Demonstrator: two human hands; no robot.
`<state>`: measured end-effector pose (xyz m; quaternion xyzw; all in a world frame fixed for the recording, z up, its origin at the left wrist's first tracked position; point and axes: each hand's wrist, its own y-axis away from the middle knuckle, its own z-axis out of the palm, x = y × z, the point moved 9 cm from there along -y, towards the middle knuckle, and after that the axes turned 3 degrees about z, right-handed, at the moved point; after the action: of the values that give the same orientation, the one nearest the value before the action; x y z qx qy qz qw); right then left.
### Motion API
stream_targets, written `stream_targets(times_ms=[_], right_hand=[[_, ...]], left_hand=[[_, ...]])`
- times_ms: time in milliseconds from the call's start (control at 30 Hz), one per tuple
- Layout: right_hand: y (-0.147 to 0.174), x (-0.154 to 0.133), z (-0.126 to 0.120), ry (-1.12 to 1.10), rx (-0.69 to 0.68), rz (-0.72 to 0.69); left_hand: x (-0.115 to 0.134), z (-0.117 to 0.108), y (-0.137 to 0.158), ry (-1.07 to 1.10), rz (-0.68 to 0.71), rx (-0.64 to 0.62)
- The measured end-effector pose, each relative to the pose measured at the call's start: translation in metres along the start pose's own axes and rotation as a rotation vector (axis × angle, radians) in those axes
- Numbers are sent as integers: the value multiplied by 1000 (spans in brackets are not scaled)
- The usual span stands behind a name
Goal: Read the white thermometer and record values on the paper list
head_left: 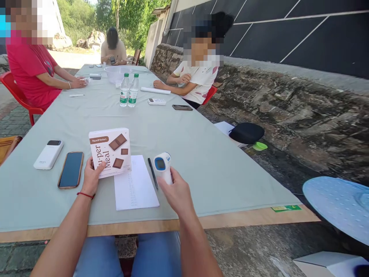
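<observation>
My left hand (91, 175) grips a white and brown NutriMotion meal box (111, 152) by its lower left corner, its printed front facing me. In my right hand (178, 190) is a white and blue infrared thermometer (163, 165), held by its handle with the small screen toward me. Under and beside the box lies a sheet of paper (135, 188) with faint writing. A black pen (152, 173) rests between the paper and the thermometer. Left of my left hand are a smartphone (70, 170) and a white power bank (49, 154).
Two water bottles (124, 90) stand mid-table, before a clear plastic basin (115, 75). Farther right lie a white device (157, 102) and a dark phone (182, 107). Three people sit around the grey-clothed table (230, 177). A blue hat (340, 204) is off the right edge.
</observation>
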<state>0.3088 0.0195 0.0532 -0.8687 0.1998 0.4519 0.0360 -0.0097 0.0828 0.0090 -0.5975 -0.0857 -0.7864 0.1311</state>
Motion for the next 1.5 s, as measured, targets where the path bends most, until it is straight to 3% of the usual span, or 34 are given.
stream_targets(times_ms=[67,233,433,600,700,800,1000,1133,1300,1500], right_hand=[[-26,26,-10,246,63,91],[-64,53,-11,555,40,30],[-77,64,-15,640,79,-38],[-65,43,-17,575,229,-206],[-54,32,6,480,57,-215],[-43,27,35,554,-155,-177],[-44,22,42,666,-166,-133],[-52,30,34,473,-129,-56],[-56,27,30,-77,-92,-99],[-48,14,57,-663,-193,-105]], left_hand=[[0,1,1,-9,-8,4],[3,2,1,-37,6,-17],[2,0,2,-58,12,-14],[0,-1,3,-70,3,9],[-1,-3,2,-50,8,30],[2,-7,2,-19,27,80],[19,-11,6,-73,132,181],[27,-16,3,-80,236,214],[32,-11,-10,-59,208,192],[36,27,-51,-172,212,-17]])
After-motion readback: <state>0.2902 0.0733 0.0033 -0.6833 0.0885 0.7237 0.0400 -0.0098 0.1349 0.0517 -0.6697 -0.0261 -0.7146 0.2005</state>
